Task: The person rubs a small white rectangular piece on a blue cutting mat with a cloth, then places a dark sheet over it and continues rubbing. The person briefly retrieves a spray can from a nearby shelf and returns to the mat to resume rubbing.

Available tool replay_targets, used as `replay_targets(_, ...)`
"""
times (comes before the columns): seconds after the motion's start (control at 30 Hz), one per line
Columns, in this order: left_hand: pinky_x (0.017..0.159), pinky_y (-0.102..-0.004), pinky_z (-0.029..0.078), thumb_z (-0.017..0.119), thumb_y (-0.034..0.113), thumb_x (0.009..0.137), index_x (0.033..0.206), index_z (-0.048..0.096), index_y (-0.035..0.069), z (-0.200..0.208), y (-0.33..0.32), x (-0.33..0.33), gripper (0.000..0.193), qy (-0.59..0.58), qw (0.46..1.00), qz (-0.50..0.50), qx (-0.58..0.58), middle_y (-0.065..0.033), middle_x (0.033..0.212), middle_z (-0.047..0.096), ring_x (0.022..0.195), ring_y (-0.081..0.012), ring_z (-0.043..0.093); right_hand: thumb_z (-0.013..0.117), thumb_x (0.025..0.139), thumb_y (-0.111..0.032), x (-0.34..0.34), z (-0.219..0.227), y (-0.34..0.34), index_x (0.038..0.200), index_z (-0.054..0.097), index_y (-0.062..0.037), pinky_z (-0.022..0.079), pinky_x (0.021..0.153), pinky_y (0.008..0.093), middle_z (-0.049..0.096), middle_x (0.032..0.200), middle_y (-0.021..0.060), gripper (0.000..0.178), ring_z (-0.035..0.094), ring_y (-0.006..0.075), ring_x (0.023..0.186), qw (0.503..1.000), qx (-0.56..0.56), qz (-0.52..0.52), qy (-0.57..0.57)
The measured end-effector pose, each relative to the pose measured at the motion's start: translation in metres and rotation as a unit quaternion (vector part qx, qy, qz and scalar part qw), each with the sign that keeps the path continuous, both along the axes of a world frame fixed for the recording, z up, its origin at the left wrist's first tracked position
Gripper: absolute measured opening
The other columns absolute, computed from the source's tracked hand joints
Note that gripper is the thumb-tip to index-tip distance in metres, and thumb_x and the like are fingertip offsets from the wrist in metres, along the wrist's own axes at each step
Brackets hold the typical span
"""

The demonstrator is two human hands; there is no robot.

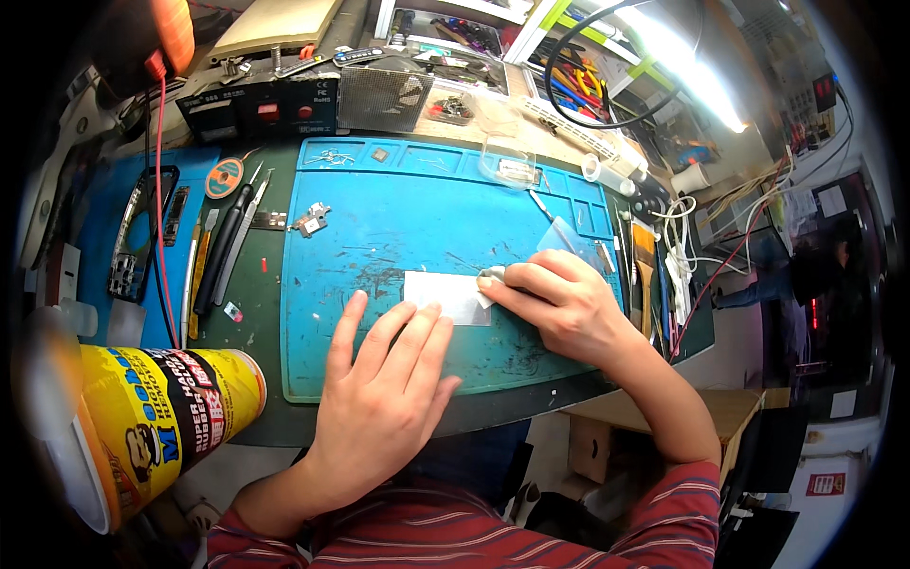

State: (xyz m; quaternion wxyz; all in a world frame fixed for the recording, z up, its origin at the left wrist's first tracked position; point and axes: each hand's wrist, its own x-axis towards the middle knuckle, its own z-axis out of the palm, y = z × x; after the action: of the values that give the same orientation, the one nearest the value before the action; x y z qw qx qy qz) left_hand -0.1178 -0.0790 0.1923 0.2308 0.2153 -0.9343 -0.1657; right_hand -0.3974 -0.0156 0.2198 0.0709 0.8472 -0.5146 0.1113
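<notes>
On the blue work mat lies a flat, pale rectangular panel, white with a greyer lower right part. My left hand rests with fingers spread, its fingertips on the panel's near edge. Bent and pinched together, the fingers of my right hand hold a small greyish-white wad against the panel's right end. What the wad is made of cannot be made out. A small metal part sits on the mat to the upper left.
Left of the mat are a solder wick spool, tweezers and a black pen-like tool. A yellow tub stands at the near left. Brushes and white cables line the right side. A black-fronted box stands behind.
</notes>
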Motion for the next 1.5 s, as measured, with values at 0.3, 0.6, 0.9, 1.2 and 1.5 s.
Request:
replay_targets(0.3, 0.133, -0.0614, 0.030, 0.084, 0.022, 0.093, 0.147, 0.065, 0.002, -0.002, 0.001, 0.001, 0.061, 0.010, 1.000, 0.007, -0.002, -0.0123, 0.150, 0.066, 0.141, -0.0307, 0.060, 0.072, 0.082, -0.006, 0.022, -0.004, 0.025, 0.129, 0.076, -0.0011, 0.058, 0.085, 0.0384, 0.066, 0.110, 0.0066, 0.047, 0.066, 0.0246, 0.098, 0.999, -0.013, -0.036, -0.031)
replay_targets(0.6, 0.124, -0.0532, 0.043, 0.084, 0.010, 0.093, 0.146, 0.065, 0.000, -0.004, -0.013, -0.012, 0.057, 0.059, 0.997, 0.045, 0.002, -0.0177, 0.150, 0.066, 0.141, -0.0374, 0.061, 0.071, 0.081, 0.001, 0.027, -0.006, 0.058, 0.129, 0.078, -0.0020, 0.057, 0.087, 0.0389, 0.067, 0.110, 0.0091, 0.048, 0.065, 0.0279, 0.097, 0.993, -0.008, -0.060, -0.101)
replay_targets(0.9, 0.106, -0.0463, 0.049, 0.097, 0.023, 0.079, 0.124, 0.072, 0.002, 0.030, -0.052, -0.046, 0.055, -0.117, 0.991, 0.047, 0.032, -0.0132, 0.119, 0.072, 0.119, -0.0363, 0.062, 0.059, 0.100, 0.014, 0.013, -0.013, 0.094, 0.134, 0.082, -0.0029, 0.051, 0.089, 0.0289, 0.069, 0.111, 0.0080, 0.044, 0.064, 0.0178, 0.099, 0.828, 0.003, -0.232, -0.511)
replay_targets(1.2, 0.085, -0.0406, 0.059, 0.091, 0.025, 0.090, 0.127, 0.073, 0.004, 0.060, -0.075, -0.051, 0.046, -0.151, 0.962, 0.037, 0.223, -0.0122, 0.099, 0.076, 0.097, -0.0272, 0.073, 0.055, 0.109, 0.006, -0.003, -0.027, 0.117, 0.140, 0.078, -0.0011, 0.046, 0.088, 0.0242, 0.065, 0.114, 0.0013, 0.040, 0.054, 0.0105, 0.093, 0.752, 0.030, -0.234, -0.615)
replay_targets(1.5, 0.076, -0.0339, 0.059, 0.088, 0.010, 0.095, 0.150, 0.061, -0.001, 0.014, -0.014, -0.016, 0.062, 0.022, 0.963, 0.167, 0.212, -0.0133, 0.107, 0.073, 0.088, -0.0205, 0.075, 0.057, 0.109, 0.004, 0.013, -0.022, 0.100, 0.144, 0.077, -0.0025, 0.048, 0.090, 0.0238, 0.071, 0.121, 0.0002, 0.041, 0.056, 0.0077, 0.096, 0.649, 0.120, -0.206, -0.723)
